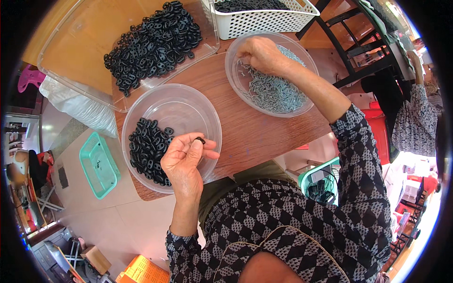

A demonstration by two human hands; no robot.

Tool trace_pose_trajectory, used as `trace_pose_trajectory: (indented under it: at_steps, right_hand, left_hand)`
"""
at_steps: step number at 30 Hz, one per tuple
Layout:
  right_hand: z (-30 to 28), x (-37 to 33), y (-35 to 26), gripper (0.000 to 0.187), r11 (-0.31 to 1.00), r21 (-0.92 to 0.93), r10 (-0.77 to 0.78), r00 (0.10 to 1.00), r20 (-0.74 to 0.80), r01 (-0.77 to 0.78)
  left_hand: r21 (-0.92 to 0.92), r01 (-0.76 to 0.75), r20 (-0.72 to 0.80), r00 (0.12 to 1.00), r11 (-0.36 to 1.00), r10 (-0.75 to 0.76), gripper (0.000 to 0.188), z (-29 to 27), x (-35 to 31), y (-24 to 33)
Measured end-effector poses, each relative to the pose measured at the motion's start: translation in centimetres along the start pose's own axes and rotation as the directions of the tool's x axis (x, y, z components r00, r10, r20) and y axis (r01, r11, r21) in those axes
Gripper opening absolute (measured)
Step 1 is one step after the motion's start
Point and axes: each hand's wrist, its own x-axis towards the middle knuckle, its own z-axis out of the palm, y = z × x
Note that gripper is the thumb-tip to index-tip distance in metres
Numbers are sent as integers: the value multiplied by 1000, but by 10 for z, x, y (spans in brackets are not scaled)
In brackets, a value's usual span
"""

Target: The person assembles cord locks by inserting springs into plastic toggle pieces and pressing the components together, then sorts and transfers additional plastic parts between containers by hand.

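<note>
My left hand (185, 162) is over the right side of a round clear bowl (207, 106). Thumb and fingers pinch a small black plastic piece (200, 140). Under and beside that hand, the bowl holds a heap of black oval pieces with two holes (150, 146). My right hand (264, 55) reaches into a second clear bowl (230, 70) of small grey-blue screws (278, 89). Its fingers are bent together at the bowl's far left side, and their tips are mostly hidden, so what they hold does not show.
A large clear bin (71, 82) with many black pieces (155, 42) stands behind the left bowl. Beyond the table (245, 132) is a white perforated basket (264, 21). On the floor lie a turquoise basket (99, 165) and an orange crate (144, 271). Another person (415, 122) is at right.
</note>
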Motion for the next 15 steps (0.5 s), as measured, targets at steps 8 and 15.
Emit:
trace_pose_trajectory:
  at_steps: [8,15]
  right_hand:
    - [-4,-4,-13,7,995,61,69,987,148,-79]
    - [-5,-3,-26,9,997,-73,18,985,174,-5]
  left_hand:
    - [-12,-28,-9,1000,1000,28,15,1,3,-3]
    - [-9,-11,4,1000,1000,11,13,1,4,-6]
